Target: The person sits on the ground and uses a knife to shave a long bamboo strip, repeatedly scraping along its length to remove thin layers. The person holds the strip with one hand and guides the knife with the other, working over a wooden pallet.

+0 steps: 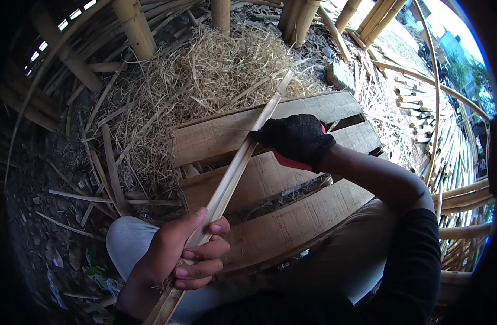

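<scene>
A long, pale bamboo strip (236, 169) slants from my lap up across a low slatted wooden bench (270, 174). My left hand (191, 252) is bare and wrapped round the strip's lower part, with the thumb along its upper side. Farther up, my right hand (294, 140), in a black glove with red at its edges, is closed against the strip's right side. Whatever lies inside the gloved fingers is hidden, though a small dark bit shows at the strip's edge. The strip's far end rests over the bench's back slat.
Behind the bench is a heap of curly bamboo shavings (221, 76). Thick bamboo posts (134, 30) stand beyond it. Loose strips (110, 168) lie on the ground at left. Many cut bamboo poles (449, 157) are stacked at right. My knees flank the bench's near side.
</scene>
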Available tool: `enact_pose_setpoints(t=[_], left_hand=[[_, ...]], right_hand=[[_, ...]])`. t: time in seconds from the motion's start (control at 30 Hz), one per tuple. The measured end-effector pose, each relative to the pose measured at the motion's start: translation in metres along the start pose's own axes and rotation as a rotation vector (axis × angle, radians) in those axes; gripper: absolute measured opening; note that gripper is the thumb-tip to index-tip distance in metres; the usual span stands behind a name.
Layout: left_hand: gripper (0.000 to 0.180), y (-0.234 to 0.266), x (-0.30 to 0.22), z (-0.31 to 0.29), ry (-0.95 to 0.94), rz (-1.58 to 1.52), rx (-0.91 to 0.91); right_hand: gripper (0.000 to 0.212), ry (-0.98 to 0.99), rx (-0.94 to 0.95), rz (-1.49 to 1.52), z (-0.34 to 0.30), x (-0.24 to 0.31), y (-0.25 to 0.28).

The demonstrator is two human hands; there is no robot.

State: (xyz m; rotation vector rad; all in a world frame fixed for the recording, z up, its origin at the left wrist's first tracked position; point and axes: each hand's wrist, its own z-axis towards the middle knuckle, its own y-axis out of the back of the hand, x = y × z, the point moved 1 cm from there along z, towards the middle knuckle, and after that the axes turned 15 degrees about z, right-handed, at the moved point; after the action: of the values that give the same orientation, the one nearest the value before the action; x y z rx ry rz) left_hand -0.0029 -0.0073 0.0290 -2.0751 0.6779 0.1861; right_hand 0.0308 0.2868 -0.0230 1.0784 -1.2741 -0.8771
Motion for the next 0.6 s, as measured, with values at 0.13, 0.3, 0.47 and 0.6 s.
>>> enact_pose_setpoints(t=[0.13, 0.3, 0.47, 0.6], left_hand=[[0.034, -0.004, 0.005, -0.010, 0.018, 0.081, -0.086], [0.036, -0.013, 0.000, -0.009, 0.018, 0.192, -0.162], [0.038, -0.020, 0.001, -0.022, 0.020, 0.276, -0.248], [0.043, -0.018, 0.000, -0.015, 0.012, 0.298, -0.235]], right_hand=[[0.028, 0.074, 0.072, 0.130, -0.009, 0.036, 0.018], [0.029, 0.012, -0.033, 0.005, 0.003, -0.050, 0.000], [0.023, 0.180, 0.103, 0.078, -0.007, 0.035, 0.027], [0.031, -0.039, 0.016, 0.046, 0.005, -0.051, -0.002]])
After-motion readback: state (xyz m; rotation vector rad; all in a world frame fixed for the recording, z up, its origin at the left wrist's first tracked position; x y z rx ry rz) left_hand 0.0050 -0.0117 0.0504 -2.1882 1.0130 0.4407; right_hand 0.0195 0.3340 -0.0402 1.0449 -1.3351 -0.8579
